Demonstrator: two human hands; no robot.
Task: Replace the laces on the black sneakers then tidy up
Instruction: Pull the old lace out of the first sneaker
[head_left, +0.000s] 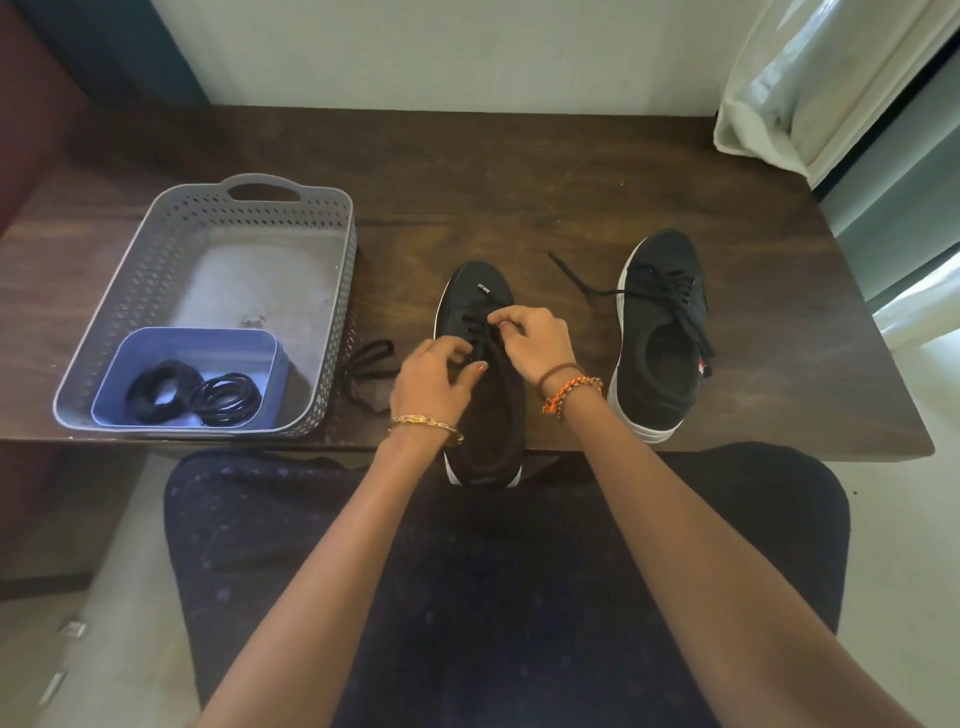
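Near sneaker (480, 364) at frame centre, long axis vertical in frame, toe up, heel overhanging the surface (467, 182) edge. Left hand (434, 382) and right hand (535, 340) each pinch its lace (475, 325) over the eyelets. Second sneaker (660, 332) right, toe up.

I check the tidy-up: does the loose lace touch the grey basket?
Apart. The head view shows bare table between the loose lace and the grey basket.
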